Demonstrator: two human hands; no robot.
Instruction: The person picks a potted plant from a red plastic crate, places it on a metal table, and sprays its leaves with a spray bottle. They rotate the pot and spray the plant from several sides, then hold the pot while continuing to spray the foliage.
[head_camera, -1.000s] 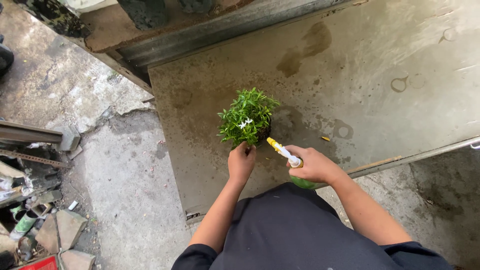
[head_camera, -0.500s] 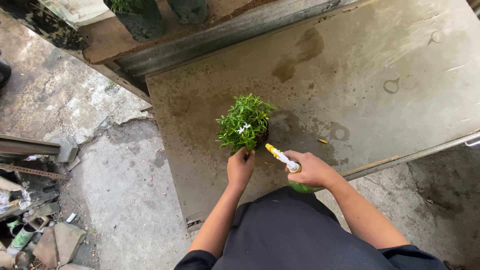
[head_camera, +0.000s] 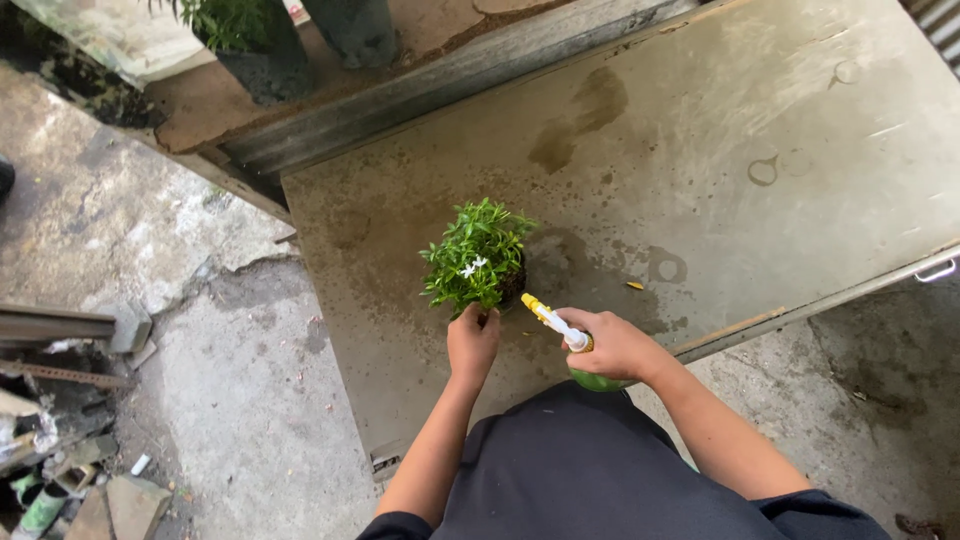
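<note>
Gripping a leafy potted plant (head_camera: 476, 256), the left hand (head_camera: 472, 340) steadies it; the right hand (head_camera: 612, 345) clasps a green plastic spray bottle (head_camera: 575, 352).

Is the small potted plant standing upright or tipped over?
Upright: the small potted plant stands on the metal sheet with foliage facing up, while the left hand grips its base.

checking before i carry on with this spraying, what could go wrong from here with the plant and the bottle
The small plant stands close to the near edge of the tilted metal sheet, steadied only by the left hand; it could tip or slide off. The spray bottle in the right hand has its nozzle very near the leaves, so a hard spray might knock the white flowers. The sheet already shows wet patches, so it may be slippery.
</note>
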